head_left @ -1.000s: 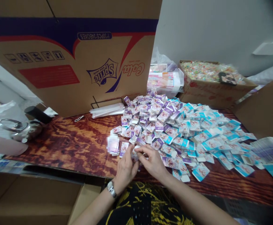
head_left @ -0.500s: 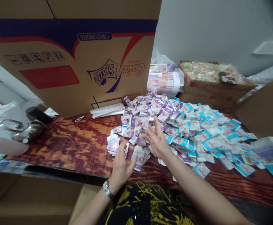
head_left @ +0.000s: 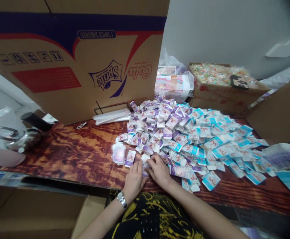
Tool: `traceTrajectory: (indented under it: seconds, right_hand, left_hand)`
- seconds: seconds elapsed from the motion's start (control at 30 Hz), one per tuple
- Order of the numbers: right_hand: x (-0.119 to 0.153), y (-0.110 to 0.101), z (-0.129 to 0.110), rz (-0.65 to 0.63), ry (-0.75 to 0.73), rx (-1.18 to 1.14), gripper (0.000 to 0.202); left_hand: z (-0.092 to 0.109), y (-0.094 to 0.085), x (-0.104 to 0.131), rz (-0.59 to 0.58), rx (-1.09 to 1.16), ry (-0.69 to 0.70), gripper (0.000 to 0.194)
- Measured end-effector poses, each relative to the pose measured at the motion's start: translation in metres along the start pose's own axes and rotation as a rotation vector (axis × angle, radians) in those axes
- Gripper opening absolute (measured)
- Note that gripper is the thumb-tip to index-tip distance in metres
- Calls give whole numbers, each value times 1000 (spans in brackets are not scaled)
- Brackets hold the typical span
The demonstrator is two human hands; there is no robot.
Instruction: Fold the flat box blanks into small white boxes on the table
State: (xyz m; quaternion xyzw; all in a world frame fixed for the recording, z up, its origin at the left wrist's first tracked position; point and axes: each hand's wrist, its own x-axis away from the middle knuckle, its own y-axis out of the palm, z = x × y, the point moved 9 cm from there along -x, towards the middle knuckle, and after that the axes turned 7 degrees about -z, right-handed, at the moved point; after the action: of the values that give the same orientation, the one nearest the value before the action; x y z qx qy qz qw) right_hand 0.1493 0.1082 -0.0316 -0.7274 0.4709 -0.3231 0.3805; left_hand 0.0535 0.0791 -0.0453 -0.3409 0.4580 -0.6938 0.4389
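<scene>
A flat purple and white carton (head_left: 145, 161) lies between my hands near the table's front edge. My left hand (head_left: 135, 176), with a silver watch at the wrist, rests palm down at its left side, fingers extended. On its right side my right hand (head_left: 159, 171) has curled fingers touching the carton; whether they pinch it is hard to see. Another purple and white carton (head_left: 130, 158) lies just beyond my left fingertips. A large heap of small purple cartons (head_left: 173, 120) and blue cartons (head_left: 220, 142) spreads behind and to the right of my hands.
A big cardboard box (head_left: 67, 83) stands at the back left, with clear plastic sleeves (head_left: 111, 116) before it. An open box (head_left: 215, 97) of wrapped candies stands behind the heap. A metal kettle (head_left: 25, 141) and a pink object (head_left: 4, 156) are at the far left.
Both hands have come down and closer together onto the carton by the table's front edge. The purple carton that was near my right fingertips over the heap is no longer there.
</scene>
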Motion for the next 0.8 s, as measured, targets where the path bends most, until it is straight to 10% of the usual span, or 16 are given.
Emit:
traceTrajectory:
  seconds: [0.27,0.5,0.8]
  right_hand:
    - [-3,-21,-11,94,-26,-635,15]
    - [21,-67,-35,285,-302,-438,24]
    - [8,-59,-23,70,-96,-919,27]
  left_hand:
    - [5,-36,5,187,145,11,68]
    - [-1,-72,10,353,380,-32,52]
    - [14,-80,11,351,300,144,34]
